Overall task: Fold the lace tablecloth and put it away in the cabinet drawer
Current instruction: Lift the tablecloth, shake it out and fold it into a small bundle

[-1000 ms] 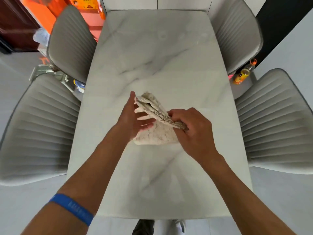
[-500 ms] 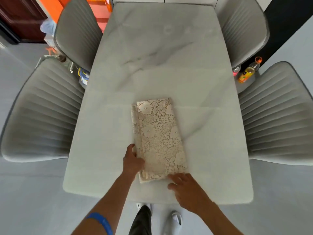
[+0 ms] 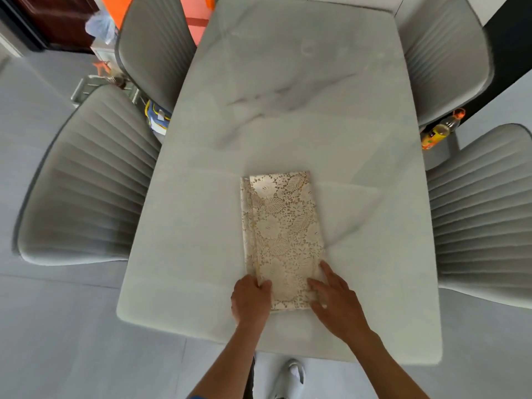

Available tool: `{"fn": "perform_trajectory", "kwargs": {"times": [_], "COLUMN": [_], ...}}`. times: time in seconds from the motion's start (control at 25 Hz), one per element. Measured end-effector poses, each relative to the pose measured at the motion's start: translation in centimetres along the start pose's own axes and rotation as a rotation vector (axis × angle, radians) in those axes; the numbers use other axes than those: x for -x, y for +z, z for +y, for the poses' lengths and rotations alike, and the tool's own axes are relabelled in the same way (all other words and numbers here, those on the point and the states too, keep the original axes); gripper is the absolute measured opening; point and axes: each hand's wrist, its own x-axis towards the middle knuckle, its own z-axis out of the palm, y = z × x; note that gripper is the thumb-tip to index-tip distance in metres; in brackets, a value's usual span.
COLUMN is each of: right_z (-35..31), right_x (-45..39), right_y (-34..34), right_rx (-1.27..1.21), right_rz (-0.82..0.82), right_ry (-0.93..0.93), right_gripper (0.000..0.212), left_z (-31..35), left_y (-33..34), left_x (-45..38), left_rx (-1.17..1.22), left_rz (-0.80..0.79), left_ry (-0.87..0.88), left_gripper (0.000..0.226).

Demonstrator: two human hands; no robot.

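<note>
The cream lace tablecloth lies folded into a long narrow rectangle on the marble table, its near end close to the table's front edge. My left hand is at the near left corner, with fingers curled onto the cloth's edge. My right hand rests on the near right corner, fingers spread flat over the lace. No cabinet or drawer is in view.
Two grey padded chairs stand along the table's left side and two more along its right. An orange-capped bottle stands between the right chairs. Small clutter lies on the floor at left. My shoes show below the table edge.
One second ago both hands held the cloth bunched above the table. It now lies flat and folded, and both hands have shifted onto its near corners.
</note>
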Motion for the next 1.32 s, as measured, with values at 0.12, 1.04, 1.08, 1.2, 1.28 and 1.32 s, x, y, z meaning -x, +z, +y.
{"fn": "perform_trajectory", "kwargs": {"times": [0.12, 1.04, 1.08, 1.2, 1.28, 1.32], "right_z": [0.0, 8.8, 9.1, 9.4, 9.1, 8.8], "right_x": [-0.1, -4.8, -5.6, -6.7, -6.7, -6.8], "right_y": [-0.1, -1.5, -1.4, -1.1, -1.2, -1.6], "right_rx": [-0.002, 0.419, 0.421, 0.363, 0.03, -0.136], "right_rz": [-0.023, 0.134, 0.125, 0.125, 0.113, 0.125], "right_ry": [-0.001, -0.806, -0.827, -0.9, -0.82, -0.721], "right_gripper": [0.048, 0.057, 0.058, 0.05, 0.046, 0.045], "left_z": [-0.9, -3.0, -3.5, -5.0, -5.1, -4.8], "left_y": [-0.2, -4.6, -4.7, -4.8, -4.5, -4.3], "left_x": [-0.4, -5.6, -6.4, -7.5, -7.9, -8.1], "left_rx": [0.073, -0.823, -0.798, -0.727, -0.695, -0.613], "left_rz": [0.001, -0.253, -0.289, -0.325, -0.324, -0.304], "left_ry": [0.046, 1.204, 1.207, 1.239, 1.327, 1.299], "left_gripper": [0.022, 0.075, 0.082, 0.083, 0.078, 0.079]}}
